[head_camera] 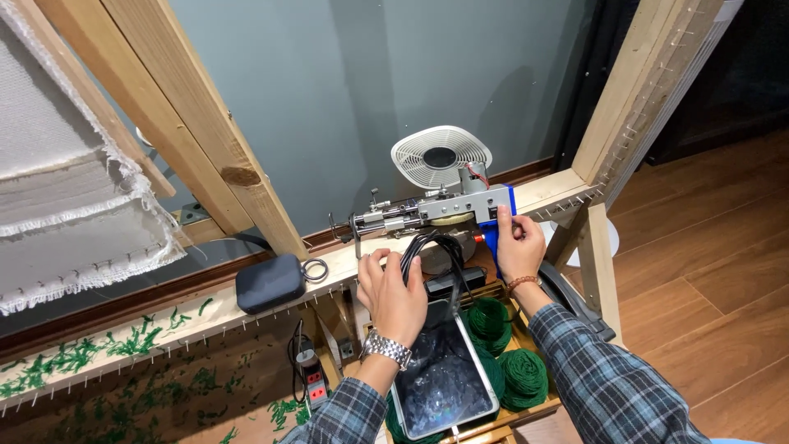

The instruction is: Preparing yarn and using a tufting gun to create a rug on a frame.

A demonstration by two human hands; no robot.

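Hands: right (516, 242) grips metal tufting gun (427, 212); left (393, 289) black cable (427, 247).

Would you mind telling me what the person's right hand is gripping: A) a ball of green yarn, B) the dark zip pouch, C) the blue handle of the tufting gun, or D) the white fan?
C: the right hand is closed around the blue handle of the tufting gun, which lies on the wooden frame rail, while the left hand holds the black cord.
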